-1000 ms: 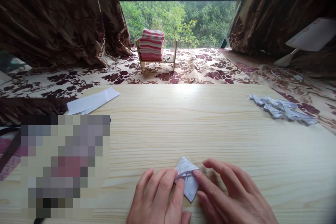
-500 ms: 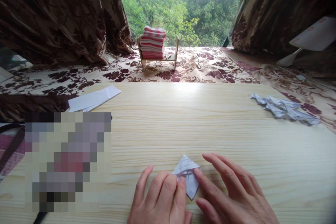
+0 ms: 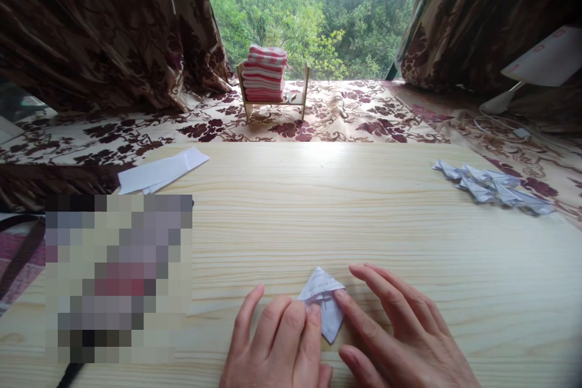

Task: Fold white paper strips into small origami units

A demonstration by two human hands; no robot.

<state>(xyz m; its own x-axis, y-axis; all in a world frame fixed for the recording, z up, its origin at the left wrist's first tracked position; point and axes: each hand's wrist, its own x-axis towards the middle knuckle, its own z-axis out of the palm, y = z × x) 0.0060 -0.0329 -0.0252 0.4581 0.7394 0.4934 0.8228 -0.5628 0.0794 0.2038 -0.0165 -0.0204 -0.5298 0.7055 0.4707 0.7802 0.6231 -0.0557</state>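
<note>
A small piece of white folded paper [image 3: 333, 318], kite-shaped with printed marks on its upper flap, lies on the wooden table [image 3: 282, 224] near the front edge. My left hand [image 3: 277, 339] is bent over its left side, the index fingertip holding the paper down. On the other side, my right hand [image 3: 400, 327] has its index fingertip on the paper's right corner. The rest of the right fingers are stretched out and apart, with the thumb off the paper. The left hand covers part of the paper's left edge.
White paper strips [image 3: 163, 171] lie at the table's back left. Several folded paper pieces [image 3: 493, 187] are grouped at the back right. A blurred-out item [image 3: 122, 279] lies at left. Beyond the table are a small rack [image 3: 306, 91] with pink-striped cloths [image 3: 264, 76] and a lamp [image 3: 541, 60].
</note>
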